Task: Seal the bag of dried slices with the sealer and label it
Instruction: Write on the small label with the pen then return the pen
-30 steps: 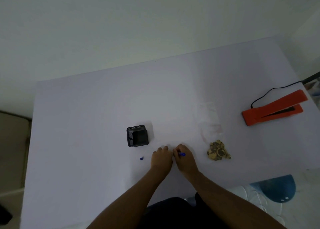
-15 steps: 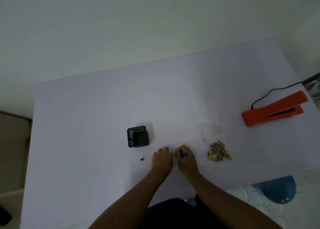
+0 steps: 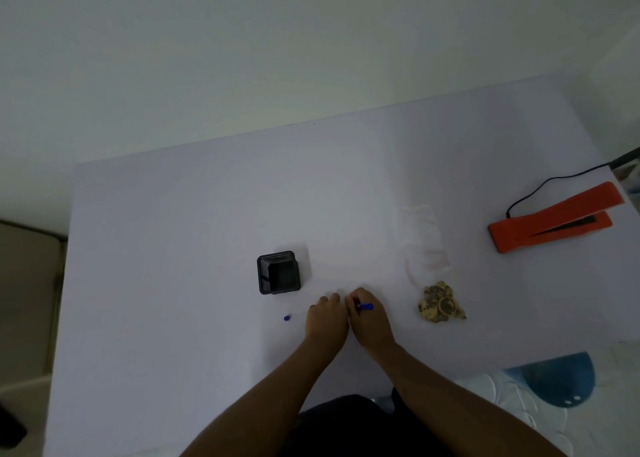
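Almost nothing has moved since a second ago. The right hand [image 3: 370, 321] still pinches the blue pen [image 3: 364, 306]; the left hand [image 3: 327, 318] presses flat beside it. The bag of dried slices [image 3: 440, 304] lies at three o'clock, so labelling goes on.

Just one camera here, head-mounted, and it's looking steeply down and forward at the white table [image 3: 173, 248] from above the person's near edge. It's a wide-angle lens, so the table edges are splaying outward and a big stretch of plain wall is filling the top of the frame beyond the table's far edge. It's sitting fairly high above the table, taking in nearly the whole top. Both forearms are coming in from the bottom, right under the lens. No second view, so nothing's overlapping.
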A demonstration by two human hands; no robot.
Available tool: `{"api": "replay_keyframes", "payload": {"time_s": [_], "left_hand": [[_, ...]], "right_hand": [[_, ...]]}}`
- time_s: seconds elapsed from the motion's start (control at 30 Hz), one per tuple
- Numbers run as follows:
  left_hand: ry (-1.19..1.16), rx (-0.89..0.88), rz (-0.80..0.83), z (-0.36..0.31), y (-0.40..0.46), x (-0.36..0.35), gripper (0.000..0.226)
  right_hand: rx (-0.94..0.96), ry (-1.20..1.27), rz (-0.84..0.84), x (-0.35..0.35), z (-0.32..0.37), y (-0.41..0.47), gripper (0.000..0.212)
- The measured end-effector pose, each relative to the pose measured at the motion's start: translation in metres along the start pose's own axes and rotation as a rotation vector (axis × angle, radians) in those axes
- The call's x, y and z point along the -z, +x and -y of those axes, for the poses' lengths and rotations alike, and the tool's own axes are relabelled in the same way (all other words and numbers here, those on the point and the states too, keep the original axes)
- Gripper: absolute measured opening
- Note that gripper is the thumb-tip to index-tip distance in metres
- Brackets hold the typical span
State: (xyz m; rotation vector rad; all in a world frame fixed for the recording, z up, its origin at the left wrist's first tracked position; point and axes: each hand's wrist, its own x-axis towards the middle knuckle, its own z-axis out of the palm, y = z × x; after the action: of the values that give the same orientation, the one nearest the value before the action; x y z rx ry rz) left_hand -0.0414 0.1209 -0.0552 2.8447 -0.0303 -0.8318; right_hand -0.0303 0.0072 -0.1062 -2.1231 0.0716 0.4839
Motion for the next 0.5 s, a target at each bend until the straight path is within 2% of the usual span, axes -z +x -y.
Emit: {"api": "replay_keyframes", "payload": {"time_s": [0.5], "left_hand": [[0.056,-0.007,0.036,-0.0015,-0.0007,0.0051,0.021]], "right_hand": [[0.013,-0.027,0.001,0.0,-0.0058,0.001,0.021]]}}
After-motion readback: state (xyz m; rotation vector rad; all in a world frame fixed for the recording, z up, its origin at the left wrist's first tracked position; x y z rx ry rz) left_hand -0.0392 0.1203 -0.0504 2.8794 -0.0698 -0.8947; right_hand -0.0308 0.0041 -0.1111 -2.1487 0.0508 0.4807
